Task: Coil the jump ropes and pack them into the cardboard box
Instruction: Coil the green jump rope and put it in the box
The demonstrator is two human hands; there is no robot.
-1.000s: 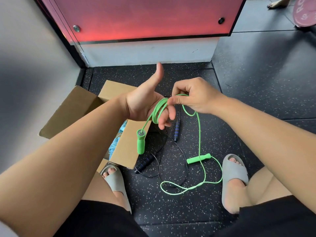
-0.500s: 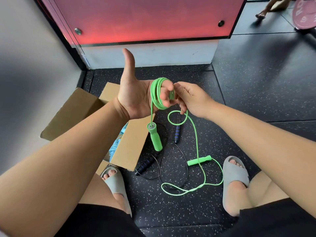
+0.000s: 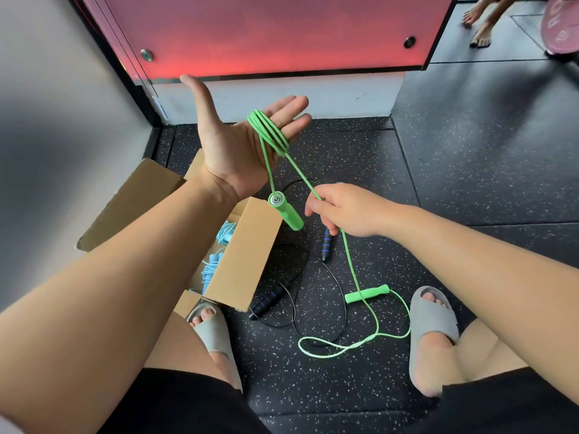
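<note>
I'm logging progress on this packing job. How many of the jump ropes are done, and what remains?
Done: a light blue rope lies in the cardboard box. In hand: the green rope has a few loops round the fingers of the left hand while the right hand pinches its cord; its far handle lies on the floor. Left: finish and pack that coil, then the black rope on the floor.

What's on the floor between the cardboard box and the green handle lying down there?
The black jump rope, cord and dark handles, lies between the cardboard box and the green handle. The head view shows it.
</note>
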